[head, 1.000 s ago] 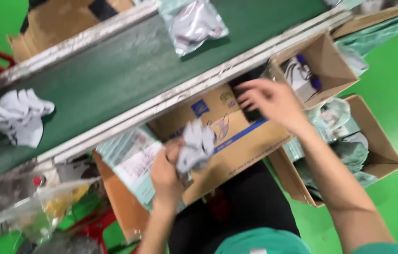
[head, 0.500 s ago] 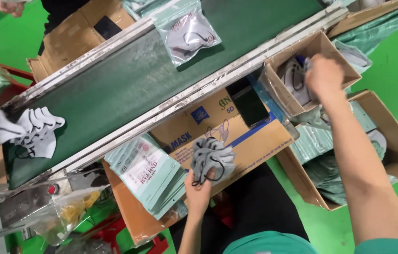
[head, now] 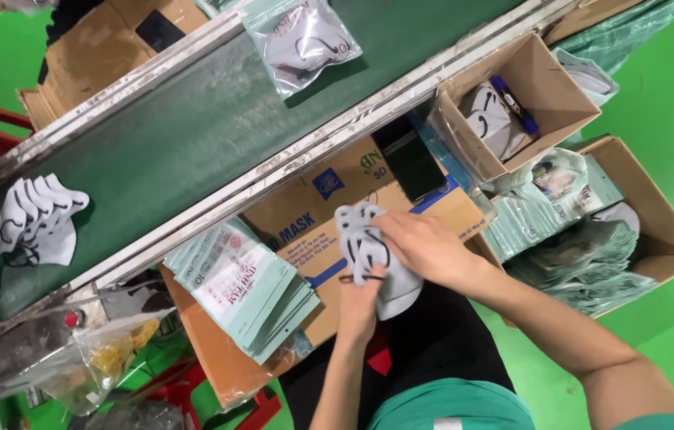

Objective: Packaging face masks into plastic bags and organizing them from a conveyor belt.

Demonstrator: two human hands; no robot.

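Right hand is back from the small box, now pinching the masks with left hand gripping beneath, squaring the stack over the carton.

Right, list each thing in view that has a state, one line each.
left hand: gripping the stack of white masks from below
right hand: laid on top of the stack
stack of white masks: held over the flat carton
sealed bag of masks: closed, lying on the belt
loose masks: unbagged, fanned on the belt
small box: open, masks and a blue pen inside
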